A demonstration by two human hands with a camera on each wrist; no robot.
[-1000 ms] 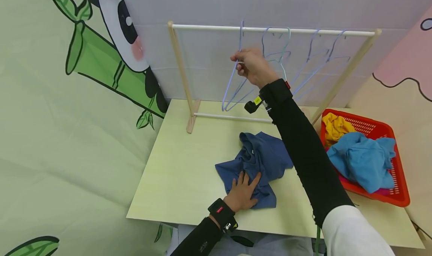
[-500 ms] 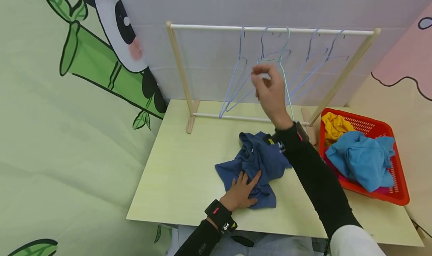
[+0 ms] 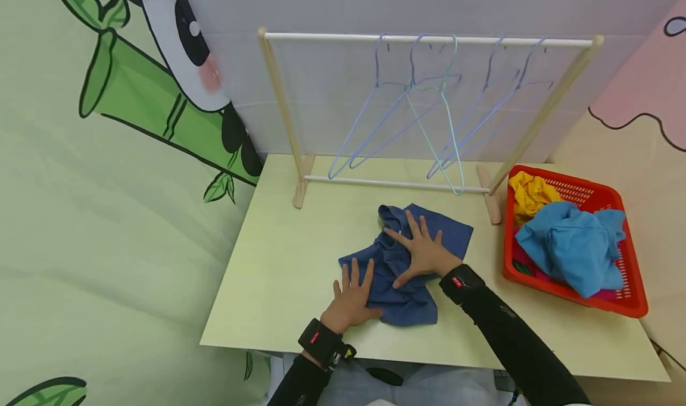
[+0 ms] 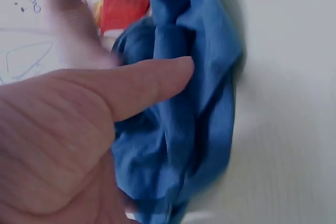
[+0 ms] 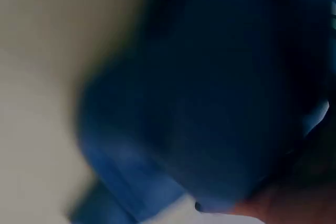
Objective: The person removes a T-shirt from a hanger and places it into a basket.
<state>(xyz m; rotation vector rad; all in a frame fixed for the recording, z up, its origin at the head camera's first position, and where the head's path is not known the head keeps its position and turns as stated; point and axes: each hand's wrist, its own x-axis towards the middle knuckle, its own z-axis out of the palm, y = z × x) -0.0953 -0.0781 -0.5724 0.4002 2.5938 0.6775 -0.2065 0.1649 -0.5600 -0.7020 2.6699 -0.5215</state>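
Observation:
A crumpled dark blue garment (image 3: 399, 308) lies on the pale table. My left hand (image 3: 348, 302), fingers spread, is at its lower left edge; in the left wrist view the thumb stretches across the blue cloth (image 4: 207, 114). Over the upper right part of the garment, my right hand (image 3: 426, 254) has its fingers spread too. How firmly either hand touches the cloth cannot be told. The right wrist view is dark and blurred, filled mostly by blue fabric (image 5: 136, 177).
Behind the garment stands a clothes rack (image 3: 327, 37) with a white rail and wooden legs. Several thin hangers (image 3: 450, 120), purple and mint green, hang from it. To the right, a red plastic basket (image 3: 638, 281) holds yellow (image 3: 530, 194), light blue (image 3: 576, 248) and magenta cloth.
My right hand has let go of a purple hanger on the rack and come down over the garment. The left hand has shifted slightly left, and the leftmost hangers have swung.

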